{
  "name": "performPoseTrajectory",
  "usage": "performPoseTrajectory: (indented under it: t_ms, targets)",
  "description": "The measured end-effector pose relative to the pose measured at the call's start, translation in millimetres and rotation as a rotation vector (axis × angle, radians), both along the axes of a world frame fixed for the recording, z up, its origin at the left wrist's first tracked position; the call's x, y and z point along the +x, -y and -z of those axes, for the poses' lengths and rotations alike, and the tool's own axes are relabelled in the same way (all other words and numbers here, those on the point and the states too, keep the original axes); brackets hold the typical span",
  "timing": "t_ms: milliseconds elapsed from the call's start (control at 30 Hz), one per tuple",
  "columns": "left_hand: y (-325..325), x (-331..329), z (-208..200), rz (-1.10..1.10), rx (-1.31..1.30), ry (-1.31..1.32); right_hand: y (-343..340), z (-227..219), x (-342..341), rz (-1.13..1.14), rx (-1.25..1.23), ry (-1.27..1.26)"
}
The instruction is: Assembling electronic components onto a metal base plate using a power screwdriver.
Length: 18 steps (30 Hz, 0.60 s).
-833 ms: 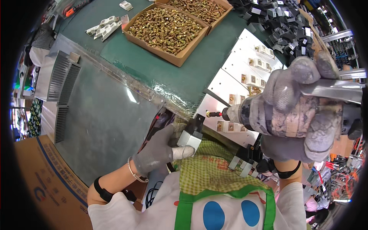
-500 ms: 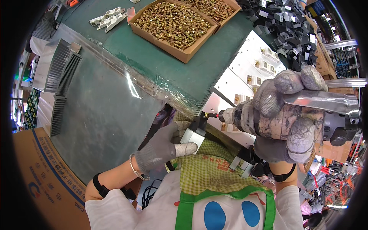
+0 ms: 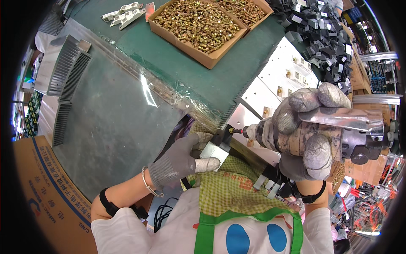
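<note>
My left hand [image 3: 175, 158], in a grey glove, grips a small block with a black part [image 3: 221, 139] and a silver part [image 3: 213, 153]. The block sits at the near edge of the silver finned plates [image 3: 257, 95]. Wrapped round a power screwdriver [image 3: 292, 140] with a silver lever is my gloved right hand [image 3: 316, 154]. The screwdriver lies nearly level and points left. Its bit [image 3: 237, 131] meets the black part's right side; a brass-coloured screw seems to be at the tip, mostly hidden.
An open cardboard box of brass-coloured screws [image 3: 196, 27] stands on the green table [image 3: 182, 70]. Black blocks [image 3: 321, 40] are heaped at the far right. Finned heat sinks [image 3: 63, 72] stand at the left, above a cardboard carton [image 3: 50, 186]. More blocks [image 3: 267, 182] lie near my right forearm.
The screwdriver's bit has moved closer in against the black part, and less of the screw shows. My left hand keeps its hold on the block. The whole view has shifted slightly.
</note>
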State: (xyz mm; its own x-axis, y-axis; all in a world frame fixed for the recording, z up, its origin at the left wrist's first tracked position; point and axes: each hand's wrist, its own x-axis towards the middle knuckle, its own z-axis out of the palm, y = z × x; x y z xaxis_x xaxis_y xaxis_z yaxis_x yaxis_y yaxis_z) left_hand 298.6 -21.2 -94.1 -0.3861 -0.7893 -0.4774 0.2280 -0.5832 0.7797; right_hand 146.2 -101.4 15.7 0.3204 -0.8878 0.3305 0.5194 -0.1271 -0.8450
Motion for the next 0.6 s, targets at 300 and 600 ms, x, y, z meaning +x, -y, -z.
performPoseTrajectory:
  t_ms: [300, 600]
  targets:
    - [0, 1, 6, 0.024, -0.053, 0.035, -6, 1, -1, -0.002, 0.030, -0.043]
    - [3, 5, 0, 0.030, -0.021, 0.010, -13, 2, -3, -0.014, 0.062, -0.091]
